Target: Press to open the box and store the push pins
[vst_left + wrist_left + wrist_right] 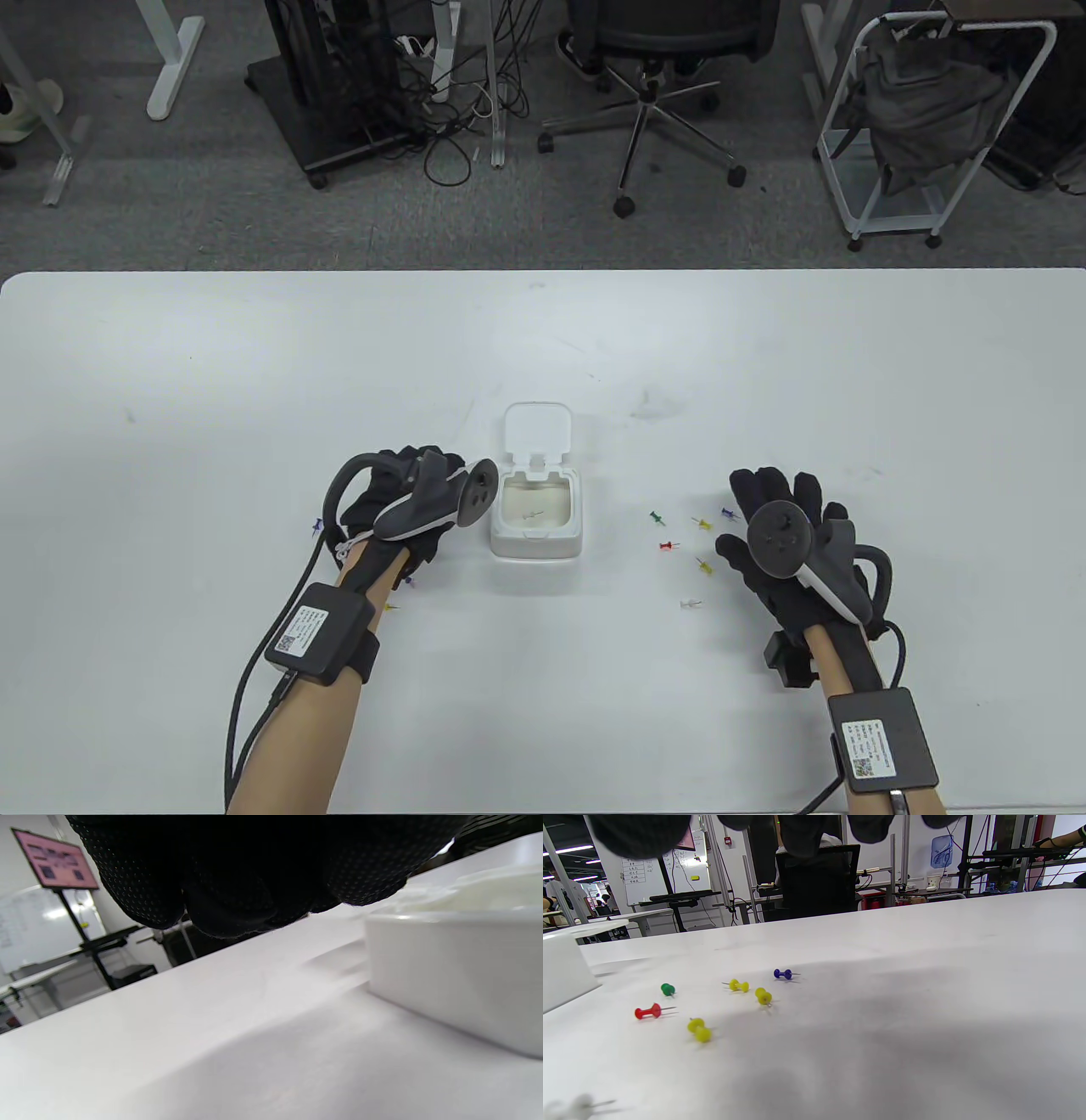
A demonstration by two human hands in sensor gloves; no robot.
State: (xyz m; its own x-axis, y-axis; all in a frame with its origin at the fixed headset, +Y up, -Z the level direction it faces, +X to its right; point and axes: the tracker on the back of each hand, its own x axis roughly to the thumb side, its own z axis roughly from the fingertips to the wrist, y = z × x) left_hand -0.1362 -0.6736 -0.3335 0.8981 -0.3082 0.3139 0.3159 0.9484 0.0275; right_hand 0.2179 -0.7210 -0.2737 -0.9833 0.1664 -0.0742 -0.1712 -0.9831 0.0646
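Observation:
The white box [537, 543] stands open mid-table, its lid [537, 433] tipped up at the back; one pale pin [533, 514] lies inside. My left hand [416, 475] is just left of the box, turned on its side, fingers loosely curled [237, 899] with nothing seen in them; the box wall [458, 976] is close by. My right hand [776, 497] hovers with fingers spread beside several loose pins: green [655, 515], red [668, 546], blue [727, 513], yellow [704, 564], clear [691, 604]. The right wrist view shows red [649, 1011] and blue [782, 974] pins ahead.
A few more pins lie near my left wrist: blue [316, 526], blue [408, 581], yellow [389, 607]. The white table [254, 382] reaches to a far edge; beyond it stand an office chair [653, 76] and a cart [925, 127].

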